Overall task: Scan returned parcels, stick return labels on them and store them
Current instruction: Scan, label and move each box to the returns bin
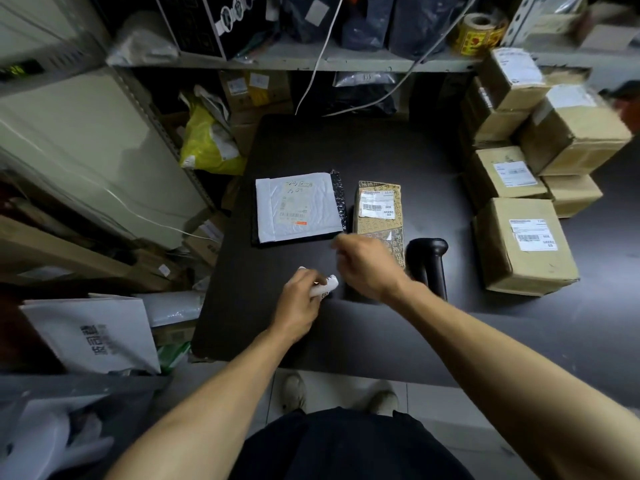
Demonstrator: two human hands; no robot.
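A dark worktop [346,150] fills the middle of the view, hemmed in by shelving and clutter. To its right, a stack of brown cardboard boxes [526,244] with white shipping labels sits at the worktop's edge, several piled behind the nearest one. On the left, off the worktop, a yellow plastic bag [207,140] slumps among other packages, and a large white mailer bag [93,334] with printed characters lies lower down.

On the worktop itself, a white padded parcel [298,206] lies flat on top of a black padded envelope [338,195], whose edge shows along its right side. Just to the right of these, apart from them, lies a patterned brown parcel [377,209] with a white barcode label on its upper face. A black handheld scanner [429,265] stands on the worktop just right of that parcel's near end.

The right hand [367,265] hovers over the near end of the patterned brown parcel, fingers curled with the tips drawn together; whether that grip pinches anything is too blurred to tell. The left hand [301,299] sits nearer the person and to the left, its grip closed around a small white label roll [325,287] that shows dark printed marks. The two hands are close, the roll just beside the right hand.
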